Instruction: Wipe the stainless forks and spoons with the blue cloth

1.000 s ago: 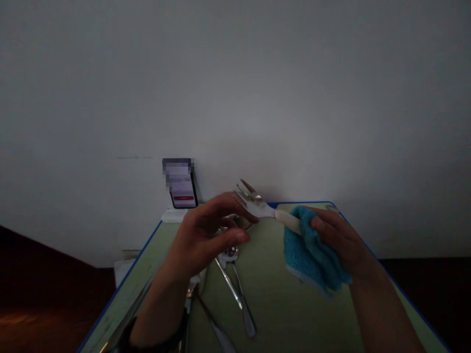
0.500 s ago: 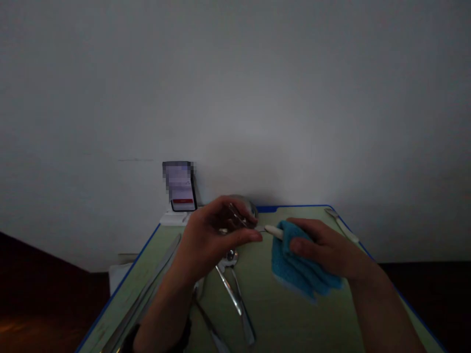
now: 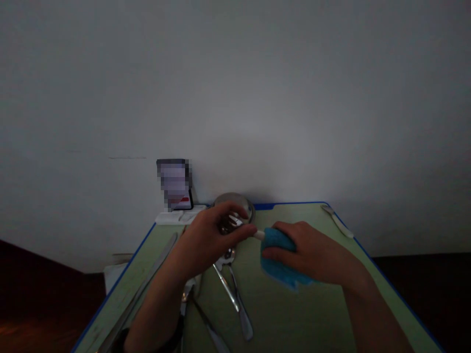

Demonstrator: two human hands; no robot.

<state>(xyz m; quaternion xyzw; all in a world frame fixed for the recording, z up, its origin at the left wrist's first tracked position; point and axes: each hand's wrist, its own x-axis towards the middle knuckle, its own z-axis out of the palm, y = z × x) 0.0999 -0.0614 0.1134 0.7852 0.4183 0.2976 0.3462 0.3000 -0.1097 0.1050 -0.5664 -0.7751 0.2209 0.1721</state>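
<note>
Fork (image 3: 259,235) hangs above the surface (image 3: 301,318), held at both ends by two bare hands. The left hand (image 3: 208,240) is partly curled around the metal head, its thumb across the neck and its index finger arched with a gap to the thumb tip; how firmly these fingers press cannot be told. The right hand (image 3: 311,247) is closed on a blue cloth (image 3: 279,239), folded around the pale handle just to the right of the left thumb, so that only a short length of handle shows between them.

Wiping goes best, by the look of it, with the left fingers firm on the neck and clear of the tine tips, while the cloth covers the handle all round and is drawn with even pressure toward its end. A slack left pinch could let the fork twist.

Below the left fingers lie a spoon (image 3: 243,321) and other metal cutlery (image 3: 226,288); beyond them sits a round bowl (image 3: 230,200), partly hidden. A phone (image 3: 174,181) leans farther off to their left. Well to the right, beyond the right fingers, a pale-handled utensil (image 3: 340,224) rests near the surface's edge.
</note>
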